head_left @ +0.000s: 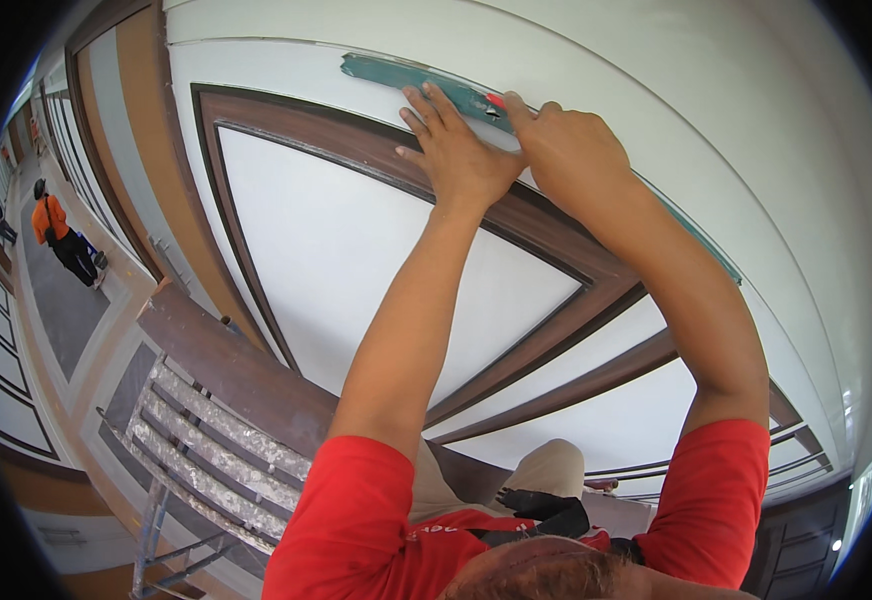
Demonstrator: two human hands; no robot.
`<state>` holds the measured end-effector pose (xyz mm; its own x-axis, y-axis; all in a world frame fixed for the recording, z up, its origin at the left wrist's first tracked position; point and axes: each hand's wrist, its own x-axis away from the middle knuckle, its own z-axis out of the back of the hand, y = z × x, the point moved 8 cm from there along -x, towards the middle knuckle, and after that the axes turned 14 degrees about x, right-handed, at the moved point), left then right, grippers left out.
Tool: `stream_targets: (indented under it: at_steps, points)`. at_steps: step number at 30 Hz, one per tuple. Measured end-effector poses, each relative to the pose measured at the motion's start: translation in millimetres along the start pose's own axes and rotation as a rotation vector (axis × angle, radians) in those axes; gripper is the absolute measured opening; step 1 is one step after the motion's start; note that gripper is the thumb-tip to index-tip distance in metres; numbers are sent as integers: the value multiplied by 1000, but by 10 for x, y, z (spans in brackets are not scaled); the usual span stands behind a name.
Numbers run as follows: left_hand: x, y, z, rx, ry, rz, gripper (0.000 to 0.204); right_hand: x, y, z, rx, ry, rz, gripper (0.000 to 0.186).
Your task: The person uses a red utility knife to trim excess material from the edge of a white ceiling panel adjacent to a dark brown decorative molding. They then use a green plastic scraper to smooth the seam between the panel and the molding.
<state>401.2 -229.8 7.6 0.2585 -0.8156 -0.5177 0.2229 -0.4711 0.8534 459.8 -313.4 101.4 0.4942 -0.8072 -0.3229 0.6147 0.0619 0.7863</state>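
A long flat teal straightedge (391, 72) lies along the white wall, just above a dark brown moulded frame (326, 130). My left hand (471, 160) is open, its fingers spread and their tips pressing the lower edge of the straightedge. Close beside it, my right hand (581, 155) is closed around a small tool with a red end (496, 101), which touches the straightedge near a hole in it. Most of that tool is hidden by the fingers, so its kind is unclear. Behind my right forearm the straightedge runs on to the right.
White panels (326, 230) with brown mouldings cover the wall. A paint-spattered slatted scaffold platform (221, 440) stands at lower left beside a brown ledge (236, 360). Further left, a person in orange (51, 220) is in the corridor, near a tall brown door (146, 130).
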Motion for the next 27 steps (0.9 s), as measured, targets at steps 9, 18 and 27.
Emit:
stream_targets:
  at_steps: [9,18,27]
  points:
    - [10,50,9,-67,8,-15,166,840,435,-190,119,-96,-62,59]
    - [-14,23,-10,-166,12,-28,163,1715,860,-375,180,-158,-81,67]
    - [-13,-30,-71,-195,2,8,165,2404,1197,-510,240,-268,-144,77]
